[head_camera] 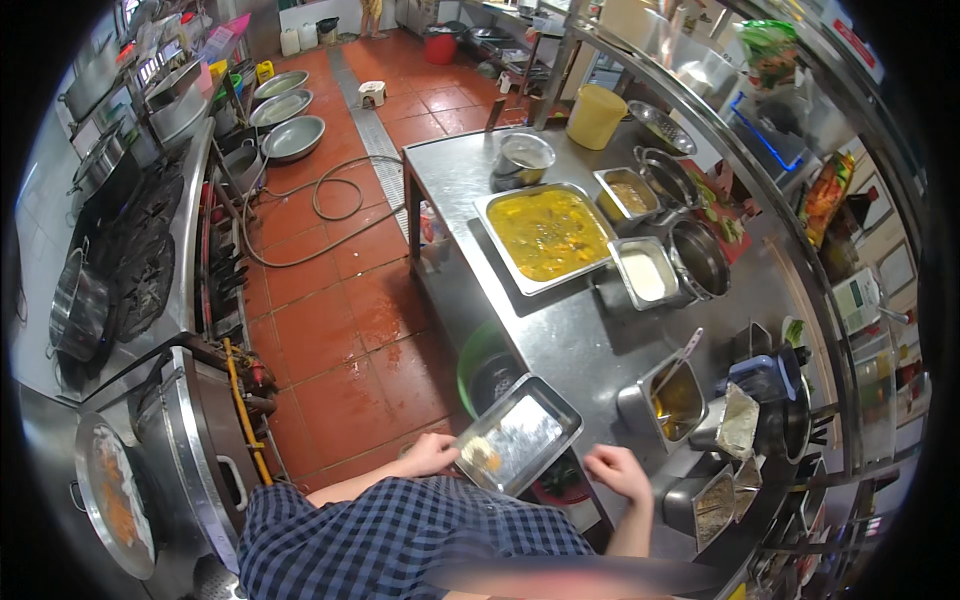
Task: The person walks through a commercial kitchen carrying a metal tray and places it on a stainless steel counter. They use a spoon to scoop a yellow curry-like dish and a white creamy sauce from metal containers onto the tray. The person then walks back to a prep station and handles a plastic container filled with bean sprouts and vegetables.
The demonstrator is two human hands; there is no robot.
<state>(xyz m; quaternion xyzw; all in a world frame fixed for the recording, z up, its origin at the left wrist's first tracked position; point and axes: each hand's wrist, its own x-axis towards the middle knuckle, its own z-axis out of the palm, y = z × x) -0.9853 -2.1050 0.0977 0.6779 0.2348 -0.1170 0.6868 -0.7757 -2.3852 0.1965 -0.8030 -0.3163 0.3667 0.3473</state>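
My left hand (431, 454) is shut on the left end of a shallow rectangular metal tray (532, 427), held at the table's edge in front of my body. In the tray's near left corner lie small heaps of pale and orange-brown powder (482, 454). My right hand (611, 466) is beyond the tray's right side, fingers curled, apart from the tray; whether anything small is in it cannot be told. Further right, a deep metal container (664, 405) holds yellow liquid and a spoon. Farther up the steel table (555, 337) sits a large tray of yellow liquid with pieces in it (546, 232).
A metal container of white contents (646, 274) and steel pots (697, 259) stand along the table. Below its edge is a green tub (480, 367). A hose (322, 259) lies on the tiled floor. Stoves (142, 270) line the left; a person's legs (371, 16) show far back.
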